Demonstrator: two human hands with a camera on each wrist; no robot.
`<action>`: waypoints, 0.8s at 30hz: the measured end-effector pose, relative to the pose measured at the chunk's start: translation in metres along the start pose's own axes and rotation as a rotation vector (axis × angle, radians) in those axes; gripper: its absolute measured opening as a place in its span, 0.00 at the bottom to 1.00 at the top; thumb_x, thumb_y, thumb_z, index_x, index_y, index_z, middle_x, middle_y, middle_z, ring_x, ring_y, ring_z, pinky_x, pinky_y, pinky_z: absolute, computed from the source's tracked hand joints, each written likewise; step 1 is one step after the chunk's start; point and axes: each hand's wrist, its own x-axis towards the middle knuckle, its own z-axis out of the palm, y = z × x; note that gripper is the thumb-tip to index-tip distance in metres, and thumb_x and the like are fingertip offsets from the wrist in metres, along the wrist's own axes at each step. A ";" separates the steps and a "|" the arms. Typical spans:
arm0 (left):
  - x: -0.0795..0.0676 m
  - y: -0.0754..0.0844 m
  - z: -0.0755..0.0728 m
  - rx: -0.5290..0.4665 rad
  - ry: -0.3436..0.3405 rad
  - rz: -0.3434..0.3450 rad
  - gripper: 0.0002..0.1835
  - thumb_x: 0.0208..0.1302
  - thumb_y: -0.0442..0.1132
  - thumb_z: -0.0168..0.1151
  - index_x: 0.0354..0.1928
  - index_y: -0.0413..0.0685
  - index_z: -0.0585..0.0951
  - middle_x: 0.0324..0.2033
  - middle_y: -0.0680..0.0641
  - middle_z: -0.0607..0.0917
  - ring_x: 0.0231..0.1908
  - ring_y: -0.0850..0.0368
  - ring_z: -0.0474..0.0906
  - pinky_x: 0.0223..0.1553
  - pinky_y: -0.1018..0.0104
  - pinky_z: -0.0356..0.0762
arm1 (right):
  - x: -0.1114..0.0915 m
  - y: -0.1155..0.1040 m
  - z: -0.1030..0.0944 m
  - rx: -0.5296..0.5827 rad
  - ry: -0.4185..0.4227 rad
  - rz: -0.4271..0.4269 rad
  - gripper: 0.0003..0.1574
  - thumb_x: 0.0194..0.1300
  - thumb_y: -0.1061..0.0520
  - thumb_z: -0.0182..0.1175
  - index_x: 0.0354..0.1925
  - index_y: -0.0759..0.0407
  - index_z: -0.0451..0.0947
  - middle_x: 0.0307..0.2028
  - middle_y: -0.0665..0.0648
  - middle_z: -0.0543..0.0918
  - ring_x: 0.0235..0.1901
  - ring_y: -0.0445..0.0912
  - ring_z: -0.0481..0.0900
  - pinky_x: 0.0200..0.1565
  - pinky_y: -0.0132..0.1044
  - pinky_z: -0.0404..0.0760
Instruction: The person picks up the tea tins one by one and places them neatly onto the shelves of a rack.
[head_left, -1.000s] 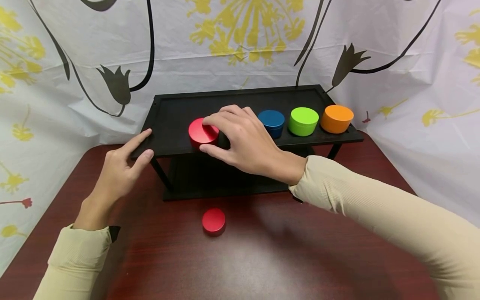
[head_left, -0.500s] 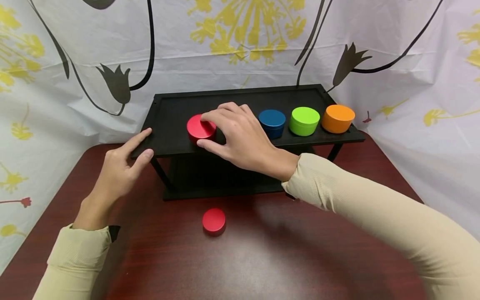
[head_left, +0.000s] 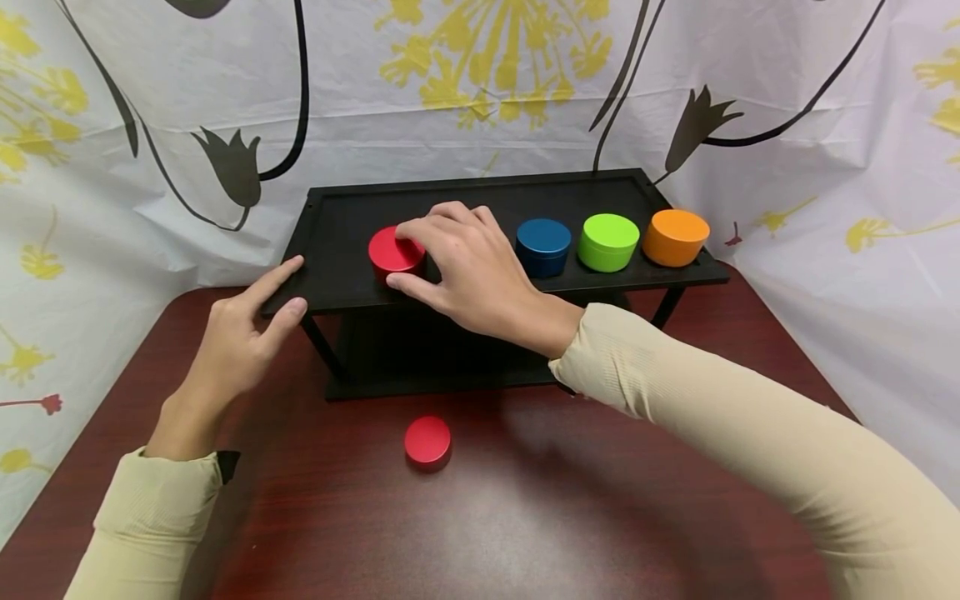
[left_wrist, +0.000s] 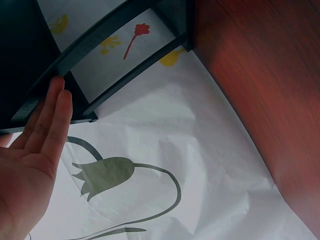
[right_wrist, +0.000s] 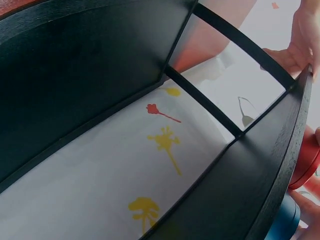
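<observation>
In the head view my right hand (head_left: 472, 271) holds a large round red tin (head_left: 395, 252) at the front left of the black shelf's top. Thumb and fingers curl round its right side, hiding part of it. The right wrist view shows a slice of the same red tin (right_wrist: 306, 159) at its right edge. My left hand (head_left: 232, 346) touches the left end of the shelf (head_left: 337, 250). Its straight fingers (left_wrist: 50, 122) lie against the shelf's side in the left wrist view. On the table sits a smaller red round tin (head_left: 427, 442), in front of the shelf.
A blue tin (head_left: 543, 247), a green tin (head_left: 608, 242) and an orange tin (head_left: 676, 237) stand in a row along the shelf's front right. The shelf has a lower board (head_left: 420, 358) and stands on a reddish-brown table (head_left: 480, 517). Behind hangs a white flowered sheet (head_left: 450, 150).
My right hand has moved a little left and back along the shelf, with the large red tin going along. The left hand and the other tins have stayed put.
</observation>
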 end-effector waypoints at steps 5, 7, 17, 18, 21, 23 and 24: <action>0.000 0.000 0.000 0.001 -0.001 -0.001 0.26 0.69 0.40 0.60 0.69 0.55 0.75 0.22 0.52 0.73 0.14 0.69 0.55 0.24 0.73 0.59 | 0.001 0.000 0.002 -0.014 -0.006 0.015 0.29 0.66 0.37 0.63 0.57 0.51 0.80 0.50 0.51 0.84 0.58 0.48 0.70 0.53 0.44 0.65; 0.000 0.000 0.000 0.000 -0.002 -0.003 0.26 0.69 0.40 0.60 0.69 0.55 0.75 0.21 0.52 0.73 0.14 0.69 0.55 0.24 0.73 0.59 | 0.002 0.001 0.003 -0.016 -0.008 0.020 0.29 0.66 0.37 0.63 0.57 0.51 0.80 0.50 0.51 0.84 0.59 0.49 0.70 0.53 0.44 0.65; 0.000 0.001 -0.001 0.002 0.000 -0.002 0.26 0.69 0.41 0.60 0.69 0.55 0.75 0.22 0.51 0.74 0.14 0.69 0.55 0.23 0.73 0.59 | 0.004 0.001 0.003 -0.027 -0.025 0.034 0.29 0.66 0.37 0.63 0.57 0.51 0.80 0.50 0.50 0.85 0.58 0.48 0.70 0.53 0.44 0.65; 0.000 0.001 -0.001 0.001 0.001 -0.002 0.26 0.69 0.41 0.60 0.69 0.55 0.75 0.22 0.51 0.75 0.14 0.69 0.55 0.23 0.73 0.59 | 0.004 0.000 0.003 -0.030 -0.027 0.035 0.29 0.66 0.37 0.63 0.57 0.51 0.80 0.50 0.50 0.85 0.58 0.48 0.70 0.53 0.44 0.65; 0.000 0.001 -0.001 0.001 0.000 -0.003 0.26 0.69 0.41 0.59 0.69 0.55 0.75 0.23 0.51 0.75 0.13 0.69 0.54 0.23 0.73 0.59 | 0.005 0.000 0.004 -0.040 -0.031 0.038 0.29 0.67 0.37 0.62 0.58 0.51 0.80 0.50 0.50 0.85 0.58 0.49 0.70 0.53 0.45 0.65; 0.000 0.000 -0.001 0.000 -0.002 -0.004 0.26 0.69 0.41 0.59 0.69 0.55 0.75 0.22 0.51 0.75 0.13 0.69 0.54 0.23 0.73 0.59 | 0.005 0.000 0.004 -0.047 -0.036 0.040 0.28 0.67 0.37 0.62 0.57 0.51 0.80 0.50 0.51 0.85 0.58 0.49 0.70 0.53 0.45 0.65; 0.000 0.000 -0.001 0.000 -0.003 -0.005 0.26 0.69 0.41 0.59 0.69 0.55 0.75 0.22 0.51 0.74 0.13 0.69 0.54 0.23 0.73 0.59 | 0.005 0.000 0.004 -0.049 -0.039 0.042 0.28 0.67 0.37 0.62 0.57 0.51 0.80 0.50 0.51 0.85 0.58 0.49 0.70 0.53 0.45 0.65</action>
